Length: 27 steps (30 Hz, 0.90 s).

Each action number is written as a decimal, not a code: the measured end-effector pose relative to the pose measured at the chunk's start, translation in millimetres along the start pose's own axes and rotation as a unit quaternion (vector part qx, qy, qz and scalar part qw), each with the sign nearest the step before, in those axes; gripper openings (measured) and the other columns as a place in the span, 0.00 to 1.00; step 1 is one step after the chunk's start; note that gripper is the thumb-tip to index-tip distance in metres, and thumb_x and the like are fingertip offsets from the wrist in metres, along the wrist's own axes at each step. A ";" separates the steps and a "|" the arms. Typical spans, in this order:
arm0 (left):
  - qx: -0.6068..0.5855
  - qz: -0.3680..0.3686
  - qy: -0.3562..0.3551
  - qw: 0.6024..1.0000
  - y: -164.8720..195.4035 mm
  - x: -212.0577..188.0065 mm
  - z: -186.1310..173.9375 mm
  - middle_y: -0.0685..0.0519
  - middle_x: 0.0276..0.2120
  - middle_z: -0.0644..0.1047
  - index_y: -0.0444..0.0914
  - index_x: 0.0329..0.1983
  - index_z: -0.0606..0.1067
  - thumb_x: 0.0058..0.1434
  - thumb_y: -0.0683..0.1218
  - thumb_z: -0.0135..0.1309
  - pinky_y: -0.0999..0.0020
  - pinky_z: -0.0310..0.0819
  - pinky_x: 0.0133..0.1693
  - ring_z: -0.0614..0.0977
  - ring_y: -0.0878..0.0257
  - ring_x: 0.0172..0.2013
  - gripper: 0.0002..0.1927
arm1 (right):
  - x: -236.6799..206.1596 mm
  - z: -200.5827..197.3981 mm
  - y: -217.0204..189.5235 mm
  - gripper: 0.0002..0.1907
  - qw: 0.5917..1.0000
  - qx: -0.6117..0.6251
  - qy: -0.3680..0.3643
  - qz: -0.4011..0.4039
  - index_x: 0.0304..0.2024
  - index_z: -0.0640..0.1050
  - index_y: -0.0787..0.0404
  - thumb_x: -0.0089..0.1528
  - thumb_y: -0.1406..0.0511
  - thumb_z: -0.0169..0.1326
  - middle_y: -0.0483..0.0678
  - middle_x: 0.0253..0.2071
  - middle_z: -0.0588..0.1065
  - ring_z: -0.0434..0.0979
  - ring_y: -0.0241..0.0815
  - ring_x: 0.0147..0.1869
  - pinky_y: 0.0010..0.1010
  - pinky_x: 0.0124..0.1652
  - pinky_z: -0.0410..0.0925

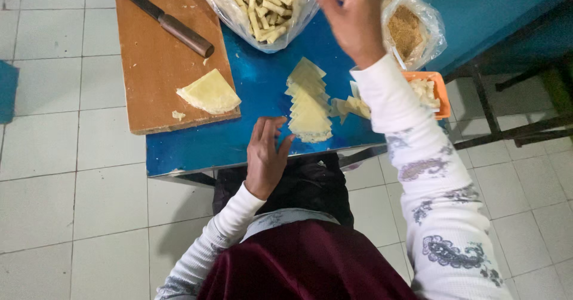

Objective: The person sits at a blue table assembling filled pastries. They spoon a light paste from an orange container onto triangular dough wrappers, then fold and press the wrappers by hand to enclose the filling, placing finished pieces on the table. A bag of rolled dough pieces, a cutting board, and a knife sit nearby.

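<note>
The left hand (267,157) lies flat, fingers spread, on the blue table (256,85), its fingertips just beside the fanned row of pastry wrappers (308,100), while the right hand (352,13) is raised beyond that row over the clear bag of rolled sticks (265,4), fingers pinched together on what I cannot tell. Left of the wrappers lies a wooden cutting board (155,61) bearing a knife (167,20) and a folded pastry piece (210,91); right of them an orange tray (440,91) and a bag of crumbs (407,30)

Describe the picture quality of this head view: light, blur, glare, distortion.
Head view: dim, soft indoor light with faint shadows; the raised right hand is motion-blurred at the top edge; the left hand on the blue table is sharper; mild glare on the plastic bag; wide-angle lens bends the floor tiles.
</note>
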<state>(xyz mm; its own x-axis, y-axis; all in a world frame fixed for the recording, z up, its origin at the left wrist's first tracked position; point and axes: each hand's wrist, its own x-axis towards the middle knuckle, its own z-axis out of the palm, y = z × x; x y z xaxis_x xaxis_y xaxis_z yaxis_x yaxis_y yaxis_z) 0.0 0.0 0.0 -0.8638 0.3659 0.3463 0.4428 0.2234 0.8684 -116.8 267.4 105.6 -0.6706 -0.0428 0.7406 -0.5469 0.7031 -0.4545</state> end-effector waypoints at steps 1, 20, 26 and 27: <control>0.028 0.033 0.005 0.999 -0.7 1.3 -1.7 0.45 0.46 0.74 0.36 0.52 0.72 0.60 0.40 0.62 0.57 0.72 0.47 0.76 0.49 0.45 0.18 | -8.7 -25.1 8.3 0.07 1.000 -0.004 -0.009 0.003 0.54 0.79 0.60 0.77 0.64 0.57 0.49 0.47 0.82 0.84 0.41 0.48 0.28 0.50 0.76; 0.213 0.093 0.010 0.973 7.4 14.2 20.6 0.46 0.41 0.69 0.35 0.41 0.72 0.53 0.42 0.67 0.55 0.67 0.43 0.72 0.49 0.43 0.17 | -123.1 -128.0 62.0 0.10 0.865 -0.391 -0.186 0.253 0.31 0.85 0.56 0.61 0.58 0.65 0.51 0.30 0.80 0.81 0.55 0.35 0.45 0.36 0.71; 0.215 0.094 0.007 0.972 7.7 12.7 24.4 0.48 0.39 0.70 0.37 0.41 0.72 0.54 0.41 0.64 0.56 0.68 0.42 0.73 0.50 0.43 0.14 | -123.8 -125.4 64.6 0.06 0.864 -0.416 -0.134 0.251 0.33 0.83 0.57 0.60 0.62 0.64 0.53 0.33 0.80 0.81 0.57 0.37 0.46 0.37 0.72; 0.215 0.093 0.005 0.972 7.3 12.2 24.6 0.48 0.39 0.70 0.37 0.40 0.72 0.55 0.41 0.64 0.56 0.68 0.42 0.73 0.51 0.42 0.13 | -123.0 -125.7 65.4 0.06 0.861 -0.425 -0.123 0.251 0.33 0.82 0.58 0.59 0.63 0.64 0.53 0.33 0.80 0.81 0.57 0.37 0.46 0.36 0.72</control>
<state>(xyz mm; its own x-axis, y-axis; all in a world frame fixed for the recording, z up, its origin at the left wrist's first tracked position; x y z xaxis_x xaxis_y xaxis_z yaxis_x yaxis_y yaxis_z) -1.4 28.3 1.8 -0.7612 0.4268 0.4884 0.6485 0.5125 0.5628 -7.1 407.9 47.0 -0.8587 0.3418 0.3817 0.3370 0.9380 -0.0819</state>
